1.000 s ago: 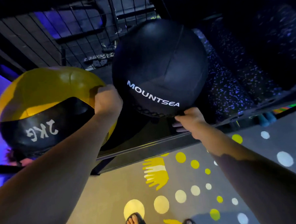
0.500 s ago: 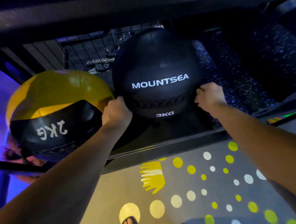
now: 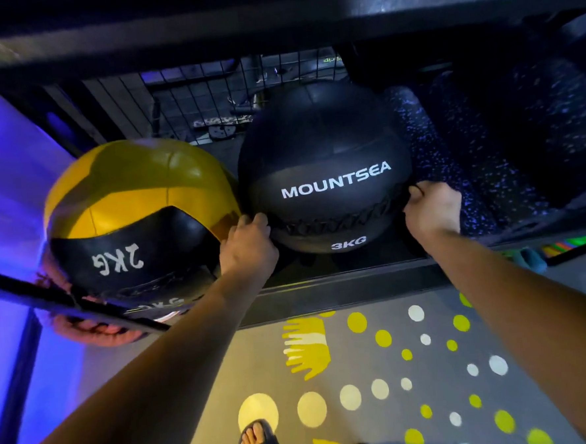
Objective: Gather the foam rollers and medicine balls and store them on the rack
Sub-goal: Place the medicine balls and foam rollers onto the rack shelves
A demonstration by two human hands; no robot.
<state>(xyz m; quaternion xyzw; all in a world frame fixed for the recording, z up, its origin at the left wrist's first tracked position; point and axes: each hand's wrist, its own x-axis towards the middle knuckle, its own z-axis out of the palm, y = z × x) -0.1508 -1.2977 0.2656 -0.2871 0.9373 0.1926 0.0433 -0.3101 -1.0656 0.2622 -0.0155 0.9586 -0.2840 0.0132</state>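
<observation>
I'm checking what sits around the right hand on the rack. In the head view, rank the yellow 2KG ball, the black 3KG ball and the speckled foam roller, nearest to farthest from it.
1. black 3KG ball: gripped by the right hand, on its left.
2. speckled foam roller: just behind it, to the right.
3. yellow 2KG ball: far left, beyond the black 3KG ball.

left arm: bare, stretched forward from lower left | left hand (image 3: 248,245): knuckles up, fingers curled, grips ball (image 3: 321,151) at its left | right arm: bare, stretched forward from lower right | right hand (image 3: 433,206): fingers curled, grips ball's right
</observation>
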